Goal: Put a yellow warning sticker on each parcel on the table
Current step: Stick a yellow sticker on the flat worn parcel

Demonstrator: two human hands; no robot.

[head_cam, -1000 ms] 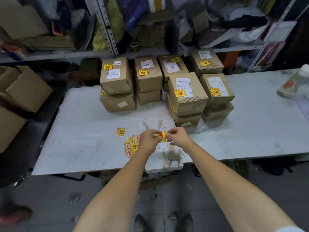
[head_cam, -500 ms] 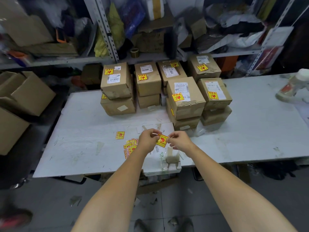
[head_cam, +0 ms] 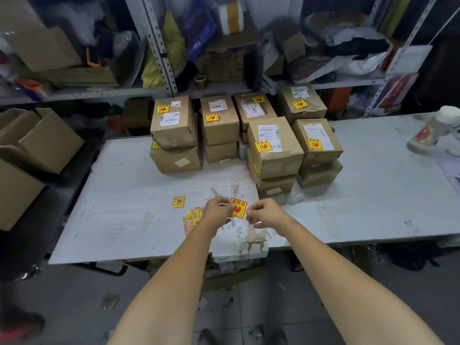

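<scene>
Left hand [head_cam: 219, 211] pinches square yellow paper sticker [head_cam: 238, 207]; right hand [head_cam: 267, 212] curled beside it, grip unclear.

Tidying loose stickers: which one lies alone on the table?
The single sticker left of the left hand; others form a fanned pile, bar the held sticker.
</scene>
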